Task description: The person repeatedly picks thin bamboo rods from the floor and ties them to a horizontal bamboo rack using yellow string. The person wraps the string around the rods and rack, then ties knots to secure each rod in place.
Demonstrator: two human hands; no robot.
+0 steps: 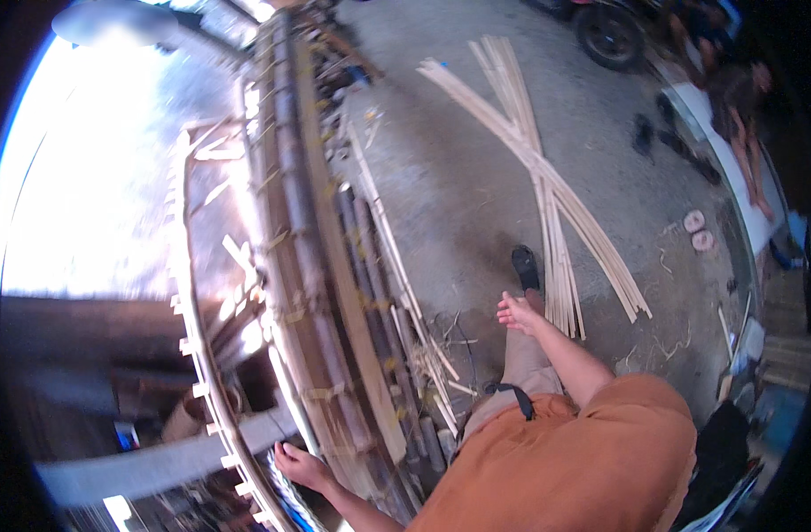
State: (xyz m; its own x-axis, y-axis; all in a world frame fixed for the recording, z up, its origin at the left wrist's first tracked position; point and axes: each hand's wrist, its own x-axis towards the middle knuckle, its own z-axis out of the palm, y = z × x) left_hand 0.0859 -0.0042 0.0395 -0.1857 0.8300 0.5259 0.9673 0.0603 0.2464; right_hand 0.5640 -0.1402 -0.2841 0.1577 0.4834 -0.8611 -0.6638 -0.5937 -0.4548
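Your orange shirt (565,452) is nearest the camera. Your right hand (516,312) hangs over your leg (522,363), holding nothing, fingers loosely curled and slightly apart, near pale strips (536,164) lying crossed on the concrete floor (423,151). Toward the floor's left edge, your left hand (301,467) appears between a notched pole (191,310) and bamboo poles (309,239); its fingers curl, though I cannot tell whether they grip anything.

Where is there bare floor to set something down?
Bare concrete floor shows between the crossed strips and the thin strips left of them, and between the crossed strips and the pale slippers. It's crowded around the left hand, beside bamboo poles.
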